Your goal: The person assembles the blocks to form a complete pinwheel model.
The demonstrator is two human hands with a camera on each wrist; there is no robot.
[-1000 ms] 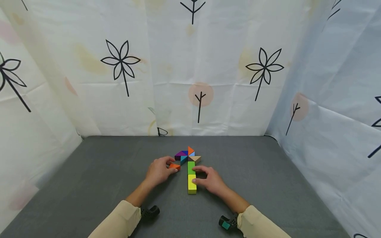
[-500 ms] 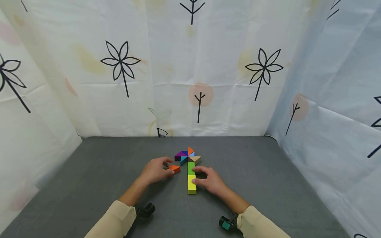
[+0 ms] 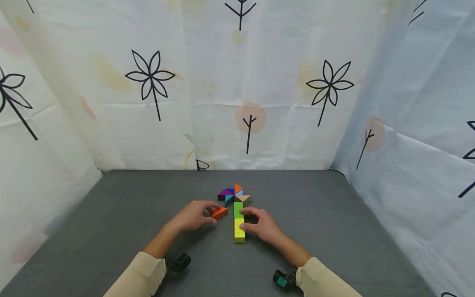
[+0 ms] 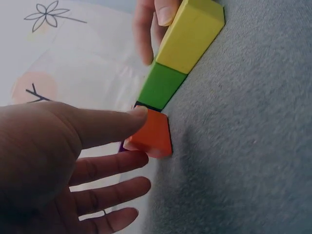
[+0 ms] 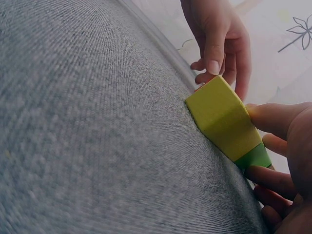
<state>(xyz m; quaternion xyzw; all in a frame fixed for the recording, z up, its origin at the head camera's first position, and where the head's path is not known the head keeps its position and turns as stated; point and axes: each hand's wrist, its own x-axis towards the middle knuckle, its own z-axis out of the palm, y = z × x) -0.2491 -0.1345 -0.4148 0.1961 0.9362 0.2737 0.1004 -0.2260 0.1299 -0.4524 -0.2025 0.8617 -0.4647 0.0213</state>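
Observation:
In the head view my left hand has its thumb and index finger about an orange triangular block, which lies left of the green and yellow blocks. The left wrist view shows the thumb across this orange block and the index finger at its lower edge. My right hand rests its thumb on the yellow block and a finger on the green block, touching their right side. These two stand end to end. Beyond them, several coloured triangular blocks fan out, among them a purple block and a tan block.
Grey cloth covers the table. A white patterned curtain hangs behind and at both sides. Black wrist cameras, such as the left wrist camera, sit at both cuffs.
The left hand's index finger has come from beside the orange block onto it. The orange block has turned and shifted slightly right and nearer. The right hand stays in place.

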